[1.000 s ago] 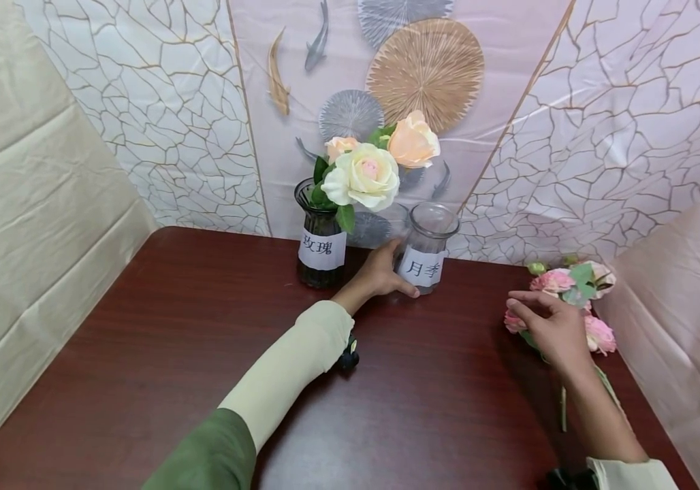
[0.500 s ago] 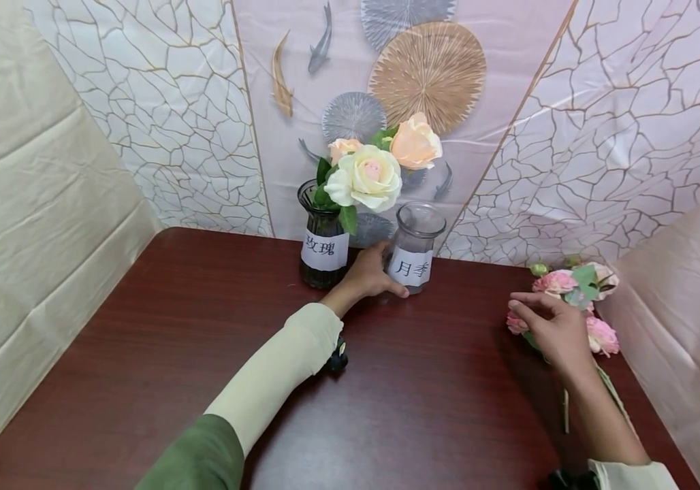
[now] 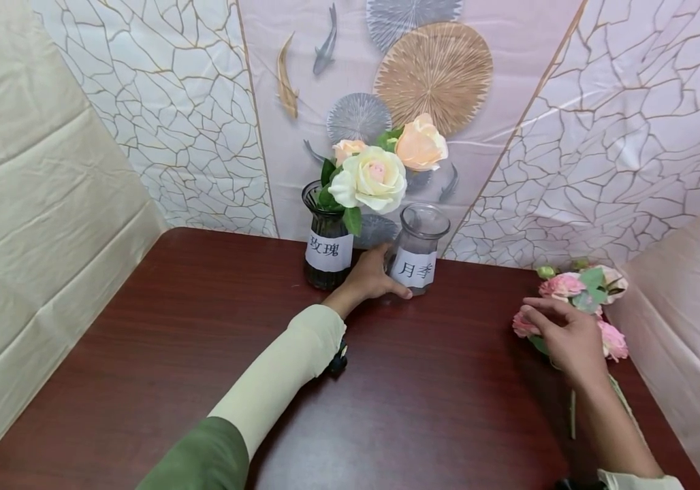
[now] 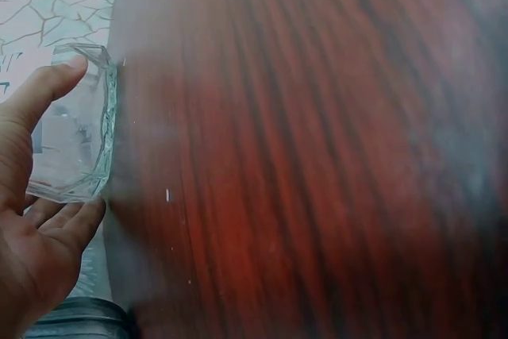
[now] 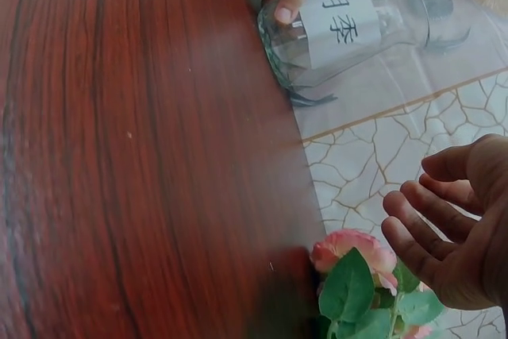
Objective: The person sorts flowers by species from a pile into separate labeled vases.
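Note:
My left hand (image 3: 371,275) grips a clear glass vase (image 3: 422,243) low on its side, thumb in front and fingers behind. The vase stands upright near the table's back edge and wears a white paper label (image 3: 414,269) with dark characters. In the left wrist view, the thumb presses the glass (image 4: 75,129) close to its base. Over at the right, my right hand (image 3: 573,340) hovers by a bunch of pink flowers (image 3: 561,284), fingers loosely bent and holding nothing. The right wrist view shows this hand (image 5: 468,244) apart from the green leaves (image 5: 347,287) and pink blooms below it.
A dark ribbed glass vase (image 3: 324,278), also labelled, stands just left of my left hand. It holds a cream rose (image 3: 374,180) and peach roses (image 3: 421,144) that lean right. A patterned backdrop (image 3: 203,122) rises behind the brown table (image 3: 350,408).
My left hand has slid the clear vase leftward, closer to the dark vase; it has hardly moved in the last half second. The right hand stays over the pink flowers.

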Motion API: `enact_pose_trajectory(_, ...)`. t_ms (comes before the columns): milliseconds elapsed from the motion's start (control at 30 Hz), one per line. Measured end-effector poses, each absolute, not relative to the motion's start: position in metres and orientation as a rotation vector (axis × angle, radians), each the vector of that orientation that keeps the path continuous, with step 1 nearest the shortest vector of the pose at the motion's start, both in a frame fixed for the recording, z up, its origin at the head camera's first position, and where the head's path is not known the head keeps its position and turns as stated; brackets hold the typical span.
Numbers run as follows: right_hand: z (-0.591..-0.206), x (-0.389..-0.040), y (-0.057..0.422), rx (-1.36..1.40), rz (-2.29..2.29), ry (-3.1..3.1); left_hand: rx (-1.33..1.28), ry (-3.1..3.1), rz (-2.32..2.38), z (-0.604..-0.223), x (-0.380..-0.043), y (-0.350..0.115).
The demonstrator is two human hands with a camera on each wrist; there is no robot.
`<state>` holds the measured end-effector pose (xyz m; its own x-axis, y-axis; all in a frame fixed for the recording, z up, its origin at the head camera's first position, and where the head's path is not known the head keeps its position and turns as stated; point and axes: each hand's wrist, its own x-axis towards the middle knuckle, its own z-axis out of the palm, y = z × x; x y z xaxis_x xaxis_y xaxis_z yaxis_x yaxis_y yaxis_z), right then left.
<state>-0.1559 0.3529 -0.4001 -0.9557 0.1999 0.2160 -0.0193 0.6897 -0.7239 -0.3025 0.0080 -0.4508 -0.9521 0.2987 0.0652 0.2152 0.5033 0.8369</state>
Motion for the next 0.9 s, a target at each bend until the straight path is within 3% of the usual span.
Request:
enact_pose_trajectory(467, -0.388, -0.148, 0.382, -0.272, 1.390, -2.506, 0.452, 2.632, 1.472, -0.453, -0.302, 0.008)
enact_pose_trajectory(900, -0.383, -0.138, 0.408, -0.372, 1.308, -2.602, 0.431, 2.641, 1.456, -0.452, -0.300, 0.007)
